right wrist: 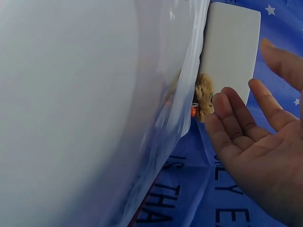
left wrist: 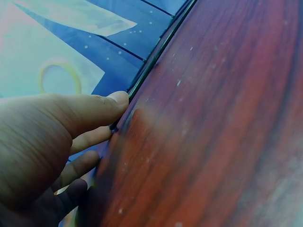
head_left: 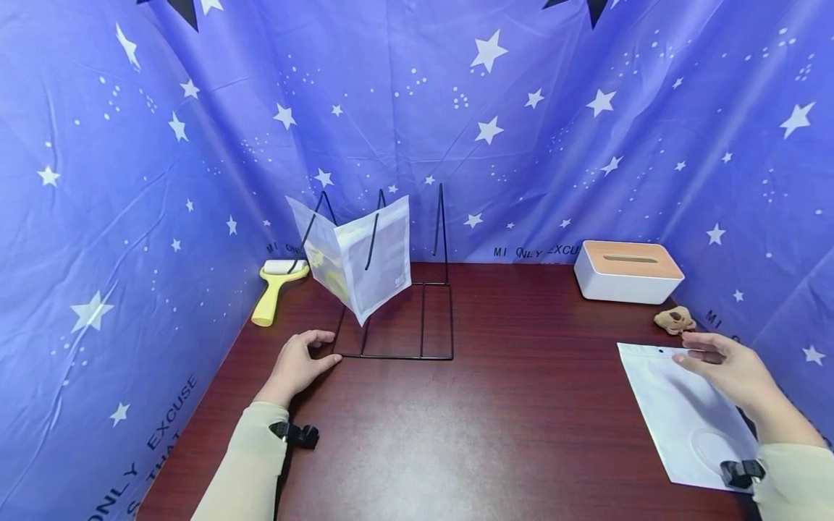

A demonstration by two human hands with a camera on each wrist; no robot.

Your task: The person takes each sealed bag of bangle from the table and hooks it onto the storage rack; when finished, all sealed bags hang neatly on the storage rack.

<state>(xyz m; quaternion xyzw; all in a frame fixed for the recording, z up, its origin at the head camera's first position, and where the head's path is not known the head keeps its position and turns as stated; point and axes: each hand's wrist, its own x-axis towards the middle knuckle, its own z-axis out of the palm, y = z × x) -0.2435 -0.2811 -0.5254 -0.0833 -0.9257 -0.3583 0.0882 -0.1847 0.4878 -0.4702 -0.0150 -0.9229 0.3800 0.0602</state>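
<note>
My left hand [head_left: 301,363] pinches the front left corner of a black wire rack [head_left: 404,357], the thumb [left wrist: 102,109] lying along its bottom wire. Frosted white bag panels [head_left: 384,253] stand between the rack's uprights in a V, with yellow showing through the left one. At the right, my right hand [head_left: 733,369] hovers over the upper edge of a white zip bag [head_left: 664,405], its fingers loosely bent around nothing. A faint round outline shows low on that bag. Just beyond the fingertips is a small brown furry trinket [right wrist: 204,97] with an orange bead.
A white tissue box [head_left: 615,282] with a wooden lid stands at the back right. At the back left lies a lint roller [head_left: 268,300] with a yellow handle. Blue star-printed cloth [head_left: 404,108] surrounds the dark wooden table [head_left: 508,434] on three sides.
</note>
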